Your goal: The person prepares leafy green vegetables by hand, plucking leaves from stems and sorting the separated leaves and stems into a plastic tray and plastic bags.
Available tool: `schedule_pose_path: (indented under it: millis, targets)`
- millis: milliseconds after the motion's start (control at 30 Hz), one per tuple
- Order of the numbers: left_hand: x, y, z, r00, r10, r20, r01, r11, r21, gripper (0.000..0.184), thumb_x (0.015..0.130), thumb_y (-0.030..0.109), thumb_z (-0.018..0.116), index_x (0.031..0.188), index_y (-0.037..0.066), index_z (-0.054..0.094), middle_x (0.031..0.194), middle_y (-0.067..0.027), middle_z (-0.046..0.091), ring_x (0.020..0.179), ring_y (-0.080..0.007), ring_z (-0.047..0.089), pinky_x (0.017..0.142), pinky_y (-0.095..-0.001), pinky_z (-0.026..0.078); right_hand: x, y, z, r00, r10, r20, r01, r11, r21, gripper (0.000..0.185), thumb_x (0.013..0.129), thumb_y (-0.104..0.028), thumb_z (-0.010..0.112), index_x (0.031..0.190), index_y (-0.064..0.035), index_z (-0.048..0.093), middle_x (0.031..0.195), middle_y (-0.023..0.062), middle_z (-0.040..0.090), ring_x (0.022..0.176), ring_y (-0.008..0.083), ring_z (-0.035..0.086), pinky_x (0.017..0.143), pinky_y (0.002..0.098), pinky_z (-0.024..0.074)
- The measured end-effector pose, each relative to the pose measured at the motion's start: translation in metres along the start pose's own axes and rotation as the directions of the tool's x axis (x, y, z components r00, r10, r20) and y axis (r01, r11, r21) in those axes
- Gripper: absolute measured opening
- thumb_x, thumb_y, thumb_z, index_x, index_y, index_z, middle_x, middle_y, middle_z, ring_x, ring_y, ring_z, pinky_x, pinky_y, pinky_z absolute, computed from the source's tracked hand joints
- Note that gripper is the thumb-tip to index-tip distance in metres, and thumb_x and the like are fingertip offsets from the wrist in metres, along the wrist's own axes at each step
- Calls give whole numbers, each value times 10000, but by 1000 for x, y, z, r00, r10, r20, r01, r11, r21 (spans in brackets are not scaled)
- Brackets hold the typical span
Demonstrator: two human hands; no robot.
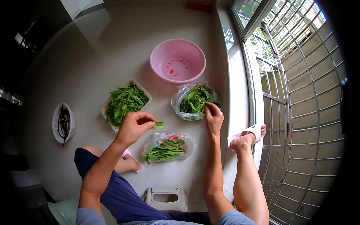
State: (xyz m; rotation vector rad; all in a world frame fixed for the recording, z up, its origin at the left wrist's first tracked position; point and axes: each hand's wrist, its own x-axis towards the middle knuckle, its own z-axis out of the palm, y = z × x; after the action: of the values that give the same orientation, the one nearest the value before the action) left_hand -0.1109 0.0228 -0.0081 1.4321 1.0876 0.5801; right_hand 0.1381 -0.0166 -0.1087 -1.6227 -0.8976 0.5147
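My left hand (135,126) is closed in a pinch on a short piece of leafy green (159,125), held above the floor. A pale basket (148,93) heaped with green leaves (125,101) stands just beyond it. My right hand (214,115) has its fingertips pressed together at the right edge of a clear plastic bag (176,107) of loose leafy greens (195,98); what they pinch, if anything, is too small to make out. Nearer to me, a second clear bag (190,147) lies open with long green stalks (165,150) in it.
A pink basin (178,62) with red print stands beyond the bags. On the left sits a white oval basket (72,123) with dark, thin pods. A plastic stool (167,200) is near my legs. A window ledge (240,86) and metal bars (300,112) border the right.
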Motion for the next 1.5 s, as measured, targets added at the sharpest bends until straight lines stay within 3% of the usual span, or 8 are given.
schedule_pose_path:
  millis: [167, 267, 300, 367, 700, 967, 1200, 1500]
  targets:
    - [1, -10, -19, 999, -29, -41, 29, 1000, 7, 102, 712, 29, 562, 801, -16, 583, 691, -22, 567, 616, -62, 511, 579, -181, 426, 31, 47, -7, 969, -246, 27, 238, 899, -366, 252, 696, 9, 485, 944, 27, 528, 953, 156, 529, 695, 251, 558, 648, 296, 443]
    - [1, -19, -51, 975, 13, -221, -6, 999, 32, 117, 730, 40, 548, 824, -22, 581, 698, -28, 565, 614, -70, 517, 558, -187, 435, 14, 51, -4, 999, 11, 41, -2, 973, -229, 112, 717, -40, 523, 789, 8, 594, 817, 119, 582, 735, 225, 572, 680, 259, 435]
    - [2, -22, -63, 953, 33, -302, -8, 996, 84, 119, 746, 48, 535, 830, -23, 581, 703, -34, 563, 608, -74, 519, 561, -189, 438, 5, 65, 0, 983, -130, 131, 164, 942, -293, 147, 748, -94, 534, 844, -2, 597, 789, 62, 587, 646, 129, 550, 545, 221, 436]
    - [6, -29, -80, 897, 32, -441, -20, 999, 30, 122, 744, 48, 534, 817, -38, 579, 683, -38, 571, 586, -74, 517, 549, -196, 432, -17, 87, 11, 970, -25, 243, 89, 963, -256, 156, 758, -98, 515, 844, 12, 586, 707, 57, 568, 549, 114, 526, 491, 226, 439]
    - [18, -75, -114, 853, -307, -423, 379, 921, 95, 418, 761, 209, 522, 1082, -45, 438, 1034, -175, 495, 985, -219, 461, 816, -291, 360, -67, 103, 33, 845, 366, 389, -194, 889, -414, 214, 737, -91, 506, 907, 21, 573, 779, 131, 596, 654, 163, 585, 554, 268, 496]
    - [-16, -9, -101, 908, 187, -375, -100, 966, 239, 368, 729, 175, 570, 1050, 22, 476, 1096, -107, 465, 1036, -236, 424, 842, -321, 351, -80, 116, 27, 730, 501, 466, -235, 823, -517, 172, 723, -80, 512, 824, 27, 601, 710, 117, 603, 600, 146, 580, 528, 256, 488]
    - [-33, 10, -103, 894, 253, -369, -123, 932, 340, 297, 725, 140, 566, 995, 30, 510, 1051, -68, 499, 973, -184, 468, 836, -323, 352, -95, 79, 79, 665, 440, 604, -446, 882, -152, 186, 753, -80, 486, 854, 50, 572, 717, 85, 582, 609, 126, 550, 542, 225, 441]
    - [-66, 5, -142, 888, 144, -436, -83, 984, 156, 297, 718, 44, 542, 1010, 16, 497, 1073, -69, 479, 1015, -157, 437, 844, -296, 347, -66, 53, 252, 528, 436, 729, -586, 808, -59, 198, 776, -37, 455, 930, 70, 518, 835, 128, 553, 716, 193, 566, 610, 279, 488]
